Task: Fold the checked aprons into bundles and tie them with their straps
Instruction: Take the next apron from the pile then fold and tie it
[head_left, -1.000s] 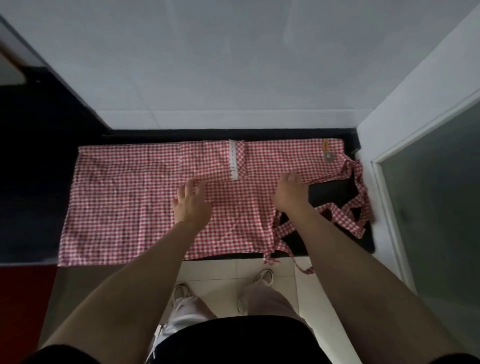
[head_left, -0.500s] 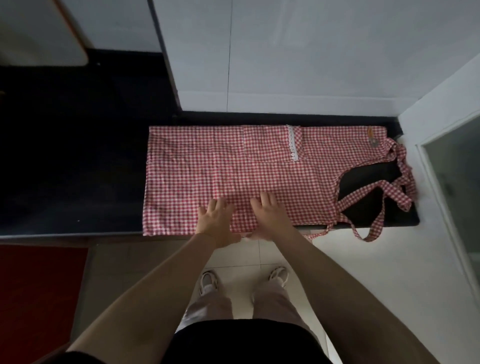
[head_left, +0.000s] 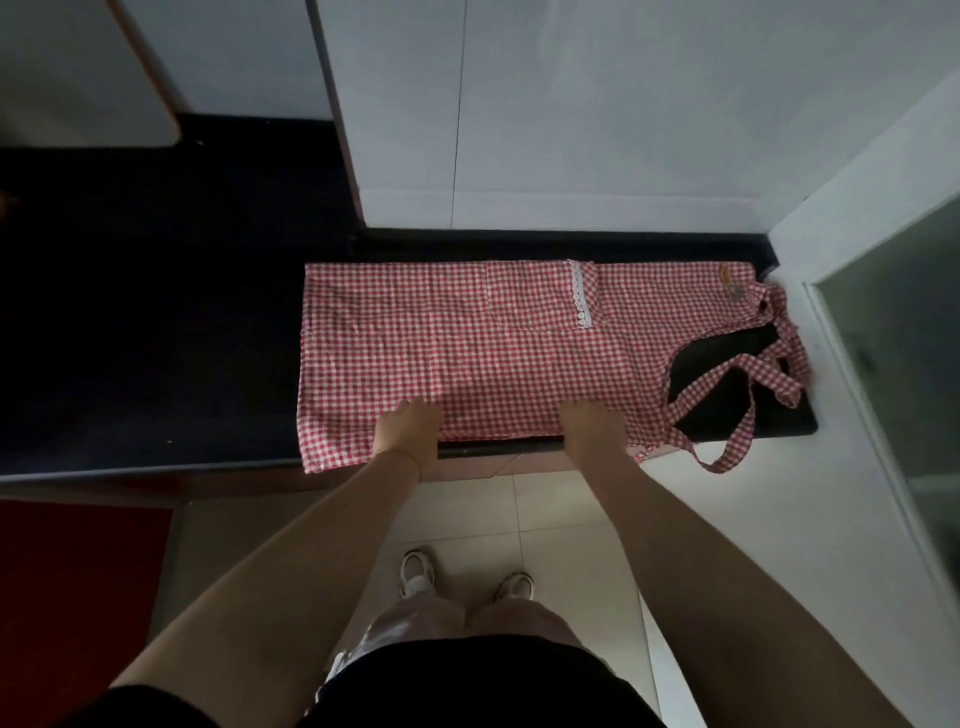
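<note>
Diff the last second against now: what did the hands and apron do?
Both hands came back from mid-apron to its near edge, met, then spread apart: left hand and right hand now lie along the near edge of the apron. Whether they grip it is unclear. The apron is unchanged, flat on the counter, straps loose at right.

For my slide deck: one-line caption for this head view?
Both hands, left and right, at the near edge of a red-and-white checked cloth apron spread on a black counter, straps loose.
</note>
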